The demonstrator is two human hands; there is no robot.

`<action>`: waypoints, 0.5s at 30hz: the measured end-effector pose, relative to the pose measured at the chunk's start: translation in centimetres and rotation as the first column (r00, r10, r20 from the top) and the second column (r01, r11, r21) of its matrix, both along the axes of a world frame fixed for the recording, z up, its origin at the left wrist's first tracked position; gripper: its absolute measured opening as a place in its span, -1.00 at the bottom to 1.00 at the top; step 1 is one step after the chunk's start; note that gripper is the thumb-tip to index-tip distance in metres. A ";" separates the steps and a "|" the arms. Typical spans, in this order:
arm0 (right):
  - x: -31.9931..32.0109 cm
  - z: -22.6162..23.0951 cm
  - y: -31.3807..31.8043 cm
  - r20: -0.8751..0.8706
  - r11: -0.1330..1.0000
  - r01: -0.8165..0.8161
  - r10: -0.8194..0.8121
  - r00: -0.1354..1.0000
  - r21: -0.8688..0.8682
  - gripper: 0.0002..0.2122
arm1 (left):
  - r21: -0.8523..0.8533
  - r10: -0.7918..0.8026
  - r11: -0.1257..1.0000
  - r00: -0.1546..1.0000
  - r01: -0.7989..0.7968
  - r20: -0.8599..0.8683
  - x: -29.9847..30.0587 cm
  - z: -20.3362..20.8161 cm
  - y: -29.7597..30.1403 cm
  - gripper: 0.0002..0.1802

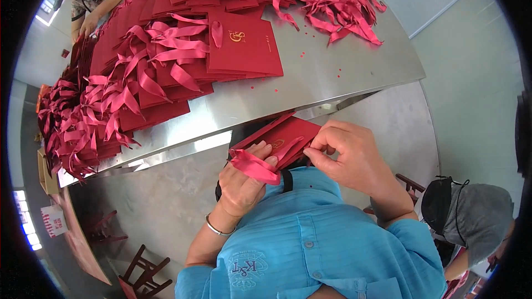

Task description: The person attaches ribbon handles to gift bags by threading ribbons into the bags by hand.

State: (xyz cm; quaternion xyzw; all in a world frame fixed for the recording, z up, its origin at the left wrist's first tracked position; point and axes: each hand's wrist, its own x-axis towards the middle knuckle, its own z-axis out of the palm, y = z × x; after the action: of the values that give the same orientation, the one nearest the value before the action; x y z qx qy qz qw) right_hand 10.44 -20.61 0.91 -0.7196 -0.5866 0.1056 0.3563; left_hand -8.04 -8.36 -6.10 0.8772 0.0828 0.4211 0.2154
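A red paper gift bag (pixel 296 130) with a gold emblem lies tilted in my lap, below the table's near edge. My left hand (pixel 243 185) is closed on the bag's left part, its fingers lying over the front. A pink ribbon (pixel 256 167) loops across those fingers and runs over the bag toward its right edge. My right hand (pixel 352 152) pinches thumb and forefinger together at that right edge. Whatever small thing sits between these fingertips is hidden.
On the metal table (pixel 316 86) lie many flat red gift bags (pixel 249 47) with ribbon handles, a heap of loose pink ribbons (pixel 338 0) and small red paper dots. Another person (pixel 91 0) works at the far left. Someone in a grey cap (pixel 482 216) is close by at right. Wooden chairs (pixel 145 271) stand lower left.
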 end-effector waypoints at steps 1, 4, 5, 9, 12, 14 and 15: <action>0.0 0.0 0.0 0.000 1.000 0.001 -0.001 1.000 0.001 -0.84 | -0.001 0.001 1.000 1.000 -0.001 0.000 0.0 0.0 0.0 -0.68; 0.0 0.0 0.1 0.005 1.000 0.017 -0.017 1.000 -0.022 -0.84 | -0.002 0.013 1.000 1.000 -0.013 -0.014 0.0 0.0 -0.1 -0.69; 0.0 0.1 0.2 0.037 0.999 0.036 -0.035 0.999 -0.006 -0.85 | -0.001 0.013 1.000 1.000 -0.013 -0.014 0.0 0.1 -0.1 -0.69; -0.1 -0.3 0.1 0.049 0.999 0.047 -0.047 0.998 0.012 -0.86 | 0.064 0.021 0.998 1.000 -0.020 -0.008 -0.1 -0.1 -0.2 -0.72; -0.2 -0.7 -0.1 -0.031 0.998 0.036 -0.037 0.999 -0.042 -0.87 | 0.103 0.007 0.995 1.000 -0.006 -0.014 -0.2 -0.3 -0.3 -0.73; -0.2 -0.8 -0.2 -0.048 0.996 0.052 -0.055 0.997 -0.071 -0.88 | 0.107 0.000 0.994 1.000 0.003 -0.027 -0.2 -0.4 -0.3 -0.73; -0.2 -0.8 -0.2 -0.065 0.993 0.064 -0.071 0.995 -0.100 -0.88 | 0.101 0.006 0.995 1.000 -0.004 -0.019 -0.1 -0.4 -0.4 -0.72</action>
State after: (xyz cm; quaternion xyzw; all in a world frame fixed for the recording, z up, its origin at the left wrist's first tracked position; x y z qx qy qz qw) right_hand 10.25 -20.79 0.06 -0.7515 -0.5436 0.1465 0.3439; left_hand -8.18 -8.75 -6.55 0.8908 0.0656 0.4167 0.1691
